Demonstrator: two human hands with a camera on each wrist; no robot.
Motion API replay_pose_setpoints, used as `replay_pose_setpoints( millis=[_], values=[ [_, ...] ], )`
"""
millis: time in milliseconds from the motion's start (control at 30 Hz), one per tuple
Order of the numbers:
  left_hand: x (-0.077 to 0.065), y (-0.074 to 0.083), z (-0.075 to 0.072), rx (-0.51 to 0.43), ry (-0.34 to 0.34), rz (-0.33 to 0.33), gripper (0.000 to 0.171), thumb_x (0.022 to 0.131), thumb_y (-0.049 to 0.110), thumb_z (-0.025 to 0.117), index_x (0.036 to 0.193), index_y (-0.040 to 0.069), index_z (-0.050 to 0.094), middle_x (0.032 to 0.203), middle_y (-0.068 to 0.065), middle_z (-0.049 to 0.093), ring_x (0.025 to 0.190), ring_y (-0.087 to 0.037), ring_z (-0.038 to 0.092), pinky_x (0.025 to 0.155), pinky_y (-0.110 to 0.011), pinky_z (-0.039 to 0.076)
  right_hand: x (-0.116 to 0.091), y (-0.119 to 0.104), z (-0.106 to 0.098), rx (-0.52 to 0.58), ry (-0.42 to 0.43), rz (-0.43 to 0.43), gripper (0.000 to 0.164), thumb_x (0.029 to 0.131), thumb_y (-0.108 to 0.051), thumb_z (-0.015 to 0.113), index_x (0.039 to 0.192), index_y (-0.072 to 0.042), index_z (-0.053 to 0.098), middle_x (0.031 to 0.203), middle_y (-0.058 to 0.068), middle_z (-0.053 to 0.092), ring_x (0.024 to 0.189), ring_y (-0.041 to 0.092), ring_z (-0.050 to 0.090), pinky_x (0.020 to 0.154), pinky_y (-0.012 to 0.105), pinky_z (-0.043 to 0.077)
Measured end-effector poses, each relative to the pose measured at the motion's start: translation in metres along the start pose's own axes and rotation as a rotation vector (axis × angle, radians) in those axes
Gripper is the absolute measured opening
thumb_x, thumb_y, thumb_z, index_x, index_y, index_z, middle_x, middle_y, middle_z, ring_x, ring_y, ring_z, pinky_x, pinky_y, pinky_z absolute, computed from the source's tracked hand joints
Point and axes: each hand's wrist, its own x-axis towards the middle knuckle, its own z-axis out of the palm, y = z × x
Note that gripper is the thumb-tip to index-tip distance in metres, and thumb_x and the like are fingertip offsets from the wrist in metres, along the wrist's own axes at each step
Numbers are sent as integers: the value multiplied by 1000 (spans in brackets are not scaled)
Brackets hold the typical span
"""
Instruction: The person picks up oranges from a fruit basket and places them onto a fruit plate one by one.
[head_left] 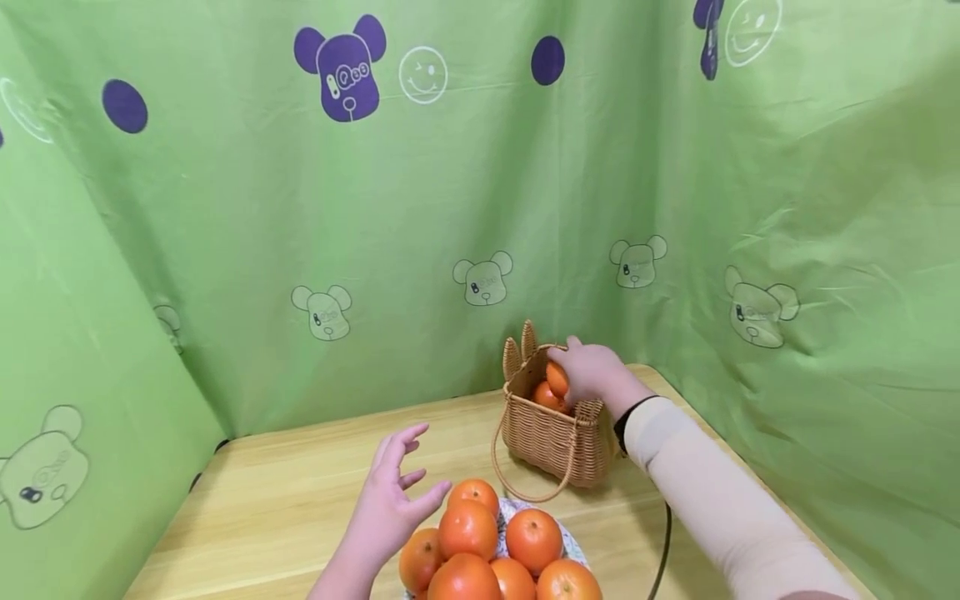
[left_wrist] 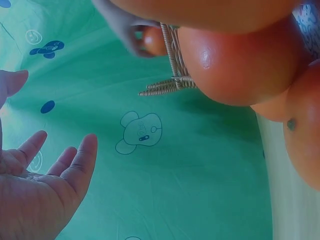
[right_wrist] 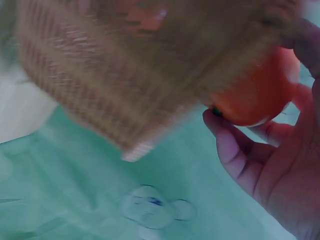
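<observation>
My right hand [head_left: 596, 373] grips an orange [head_left: 557, 379] at the open top of a wicker basket [head_left: 551, 437] with two upright ears. Another orange [head_left: 547, 398] lies inside the basket. In the right wrist view, thumb and fingers curl round the held orange [right_wrist: 257, 92], which is partly covered by the blurred basket wall [right_wrist: 120, 95]. To the left of a heap of oranges [head_left: 468, 529], my left hand [head_left: 386, 500] hovers with fingers spread and loosely bent, holding nothing. That heap sits on a patterned plate [head_left: 573, 546].
The basket's round handle [head_left: 506, 475] hangs down its front towards the plate. A dark cable [head_left: 664, 546] runs along the wooden table [head_left: 300, 483] at the right. Green printed curtains [head_left: 420, 200] close off the back and both sides.
</observation>
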Motion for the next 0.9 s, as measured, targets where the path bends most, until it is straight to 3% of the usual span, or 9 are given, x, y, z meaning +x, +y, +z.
replay_pose_setpoints(
  millis=[167,300,500,667,800,900],
  values=[
    [1,2,1,3,-5,-2,69,71,15,78,129,26,43,126,-2,40,120,-23,39,91,-30,48,-22,-25,-34,61,111,-54,77,60,-36,79,129,-21,48,106,11,45,72,22,52,56,34,47],
    [1,5,4,-7,-18,0,68,71,15,78,129,26,43,127,-3,40,121,-23,39,91,-31,48,-47,-51,-46,173,180,-148,72,62,-34,78,126,-25,49,106,4,46,74,17,54,63,32,50],
    [1,10,13,-22,-46,20,68,72,14,77,129,26,43,130,-5,38,120,-24,40,90,-28,48,-77,-88,-46,266,232,-312,67,63,-34,77,124,-27,50,109,-3,47,80,11,55,68,27,50],
    [2,13,21,-49,-61,62,67,72,15,77,130,23,43,130,-5,39,118,-26,43,88,-27,49,-88,-111,-43,283,239,-418,66,64,-32,75,124,-27,49,110,-5,45,81,7,53,68,22,49],
    [1,15,26,-72,-78,68,66,73,17,77,129,23,42,128,-1,42,115,-25,46,86,-27,50,-94,-125,-42,289,243,-474,70,64,-31,76,128,-26,47,109,-4,44,82,6,51,69,18,48],
    [-3,25,28,-89,-93,40,67,72,13,78,128,21,42,125,0,44,109,-22,48,84,-27,51,-100,-133,-41,274,237,-482,73,64,-32,76,130,-26,46,110,-3,44,83,7,51,69,19,48]
  ],
)
